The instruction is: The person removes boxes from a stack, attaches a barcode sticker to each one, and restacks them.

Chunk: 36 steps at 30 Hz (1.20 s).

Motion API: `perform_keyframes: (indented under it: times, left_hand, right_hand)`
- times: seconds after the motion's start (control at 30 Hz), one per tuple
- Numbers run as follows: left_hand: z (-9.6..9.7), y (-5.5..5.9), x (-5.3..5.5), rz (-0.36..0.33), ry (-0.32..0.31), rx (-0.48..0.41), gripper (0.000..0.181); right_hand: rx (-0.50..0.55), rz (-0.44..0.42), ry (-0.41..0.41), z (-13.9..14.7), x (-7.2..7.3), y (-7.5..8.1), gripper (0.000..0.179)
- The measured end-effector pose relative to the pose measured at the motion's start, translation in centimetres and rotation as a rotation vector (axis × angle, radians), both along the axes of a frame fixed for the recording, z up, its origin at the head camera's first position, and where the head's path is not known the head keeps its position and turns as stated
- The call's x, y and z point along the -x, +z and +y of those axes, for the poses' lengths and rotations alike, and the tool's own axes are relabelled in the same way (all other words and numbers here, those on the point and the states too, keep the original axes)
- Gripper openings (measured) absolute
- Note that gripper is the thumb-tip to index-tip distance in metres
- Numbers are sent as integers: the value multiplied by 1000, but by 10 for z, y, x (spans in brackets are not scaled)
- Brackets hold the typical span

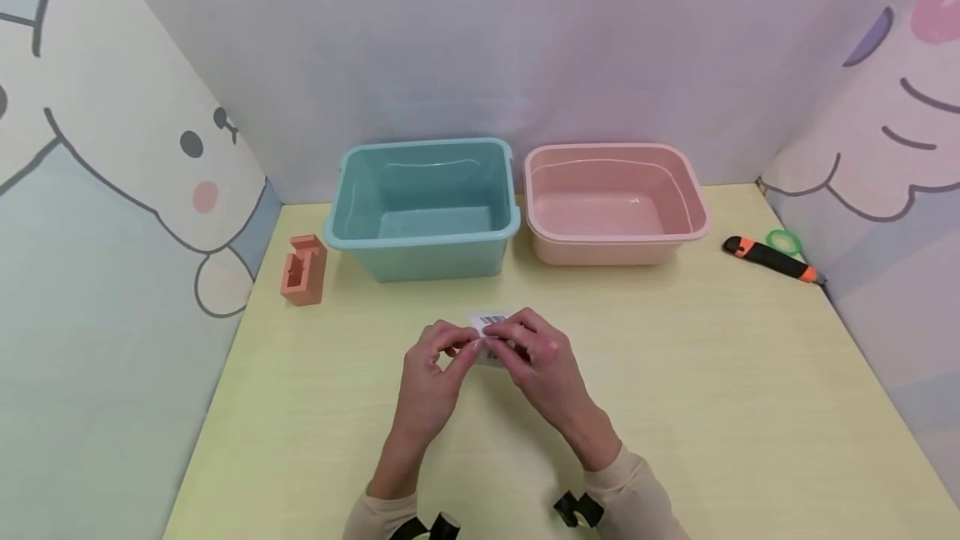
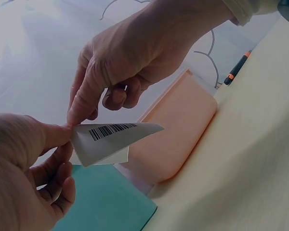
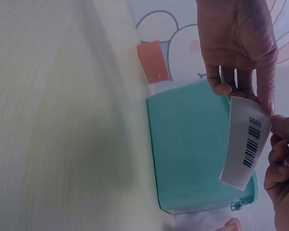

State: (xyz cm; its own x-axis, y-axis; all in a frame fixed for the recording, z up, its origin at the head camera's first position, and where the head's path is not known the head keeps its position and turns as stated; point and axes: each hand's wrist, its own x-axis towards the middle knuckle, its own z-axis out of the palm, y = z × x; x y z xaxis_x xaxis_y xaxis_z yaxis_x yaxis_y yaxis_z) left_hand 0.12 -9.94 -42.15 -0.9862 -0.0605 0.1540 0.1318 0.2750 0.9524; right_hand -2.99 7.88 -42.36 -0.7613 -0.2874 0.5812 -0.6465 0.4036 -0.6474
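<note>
- Beige sleeves (image 1: 381,517) come in at the lower edge, with black wrist mounts (image 1: 579,511) beside them.
- Left hand (image 1: 433,377): thumb and forefinger pinch one edge of a white barcode label (image 3: 238,144); its other fingers curl loosely under.
- Right hand (image 1: 538,361): thumb and forefinger pinch the same edge, fingertips meeting those of the left.
- The label is held between both hands over the middle of the bench (image 1: 720,407), bent, with a second flap or layer behind it; which, I cannot tell. From the head view, the fingers cover much of it.
- Beyond the hands, a teal tub (image 1: 435,261) and a pink tub (image 1: 607,252) stand side by side near the back wall (image 1: 375,40), a narrow gap between them. In the right wrist view, the label hides part of the teal tub.
- Left of the teal tub stands a reddish, notched block (image 1: 313,277).
- At the far right, an orange-and-black utility knife (image 1: 776,261) lies just beside a green ring (image 1: 784,232), near the cartoon-printed side wall (image 1: 862,215).
</note>
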Motion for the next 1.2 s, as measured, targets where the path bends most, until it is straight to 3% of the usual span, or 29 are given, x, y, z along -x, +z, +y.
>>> perform_keyframes:
  times: [0.33,0.63,1.0,1.2]
  left_hand:
    - [-2,-1,-1,-16,-8,14,6]
    - [-2,-3,-1,-19,-4,1,6]
    - [-3,-5,-3,8,35,-15,7]
    - [-6,-8,-3,-15,69,-15,7]
  right_hand:
    - [11,11,13,0,2,-3,16]
    - [20,-39,26,-2,1,-1,7]
    - [103,-55,-61,0,0,0,13]
    - [122,-70,-98,4,1,0,12]
